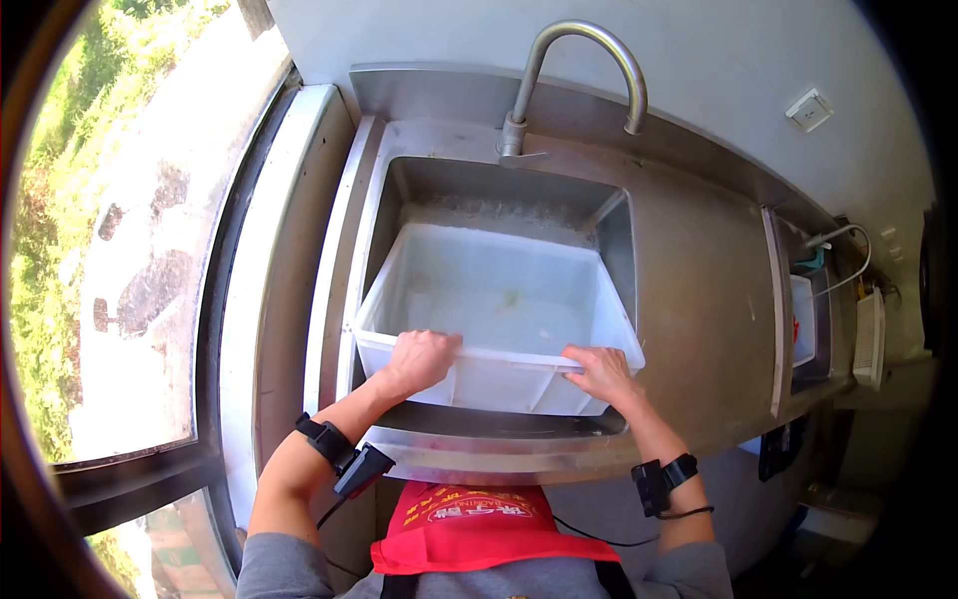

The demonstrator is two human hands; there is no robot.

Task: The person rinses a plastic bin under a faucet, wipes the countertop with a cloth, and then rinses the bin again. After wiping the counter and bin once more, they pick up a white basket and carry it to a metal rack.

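A white translucent plastic bin (499, 290) sits tilted in the steel sink (499, 182), its near side raised at the sink's front edge. A small yellowish patch shows on its bottom. My left hand (424, 359) is closed on the near rim, left of its middle. Further right on the same rim, my right hand (602, 374) is also closed, thumb over the edge. The curved metal faucet (584, 30) stands behind the sink, its spout pointing off to the right of the basin.
To the right of the sink lies a steel counter (709, 290). Beyond it is a second basin with a white container (802, 319) and a thin faucet (843, 232). A window (150, 250) fills the left side. A wall socket (809, 110) is at the upper right.
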